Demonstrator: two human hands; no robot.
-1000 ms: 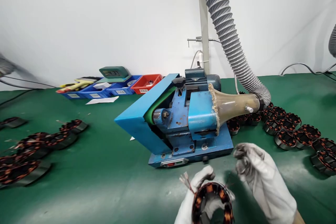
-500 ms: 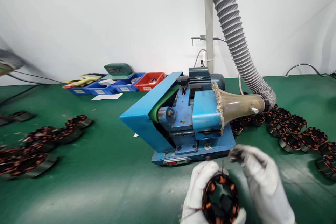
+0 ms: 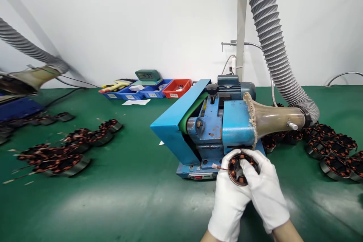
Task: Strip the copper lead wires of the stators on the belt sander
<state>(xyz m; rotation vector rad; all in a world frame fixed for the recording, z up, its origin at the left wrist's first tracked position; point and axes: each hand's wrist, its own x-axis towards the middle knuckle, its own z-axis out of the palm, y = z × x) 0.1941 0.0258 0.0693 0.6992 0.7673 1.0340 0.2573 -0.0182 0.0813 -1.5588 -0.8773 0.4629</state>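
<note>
Both my hands wear white gloves and hold one motor stator, a dark ring with copper windings, in front of the blue belt grinder. My left hand wraps round the ring's left side and underside. From the right, my right hand grips it, with the thumb reaching into the ring's opening. A short bundle of wire leads sticks out to the left of the stator. The stator's far edge is partly hidden by my fingers.
Stators with loose leads lie in a cluster on the left; more stators stand at right. A grey hose joins the grinder's funnel. Blue bins and a red bin line the back. Another hose hangs far left.
The stator has moved up, closer to the grinder. My right hand, formerly apart with a dark thing at its fingertips, now grips the stator too. The view has turned left.
</note>
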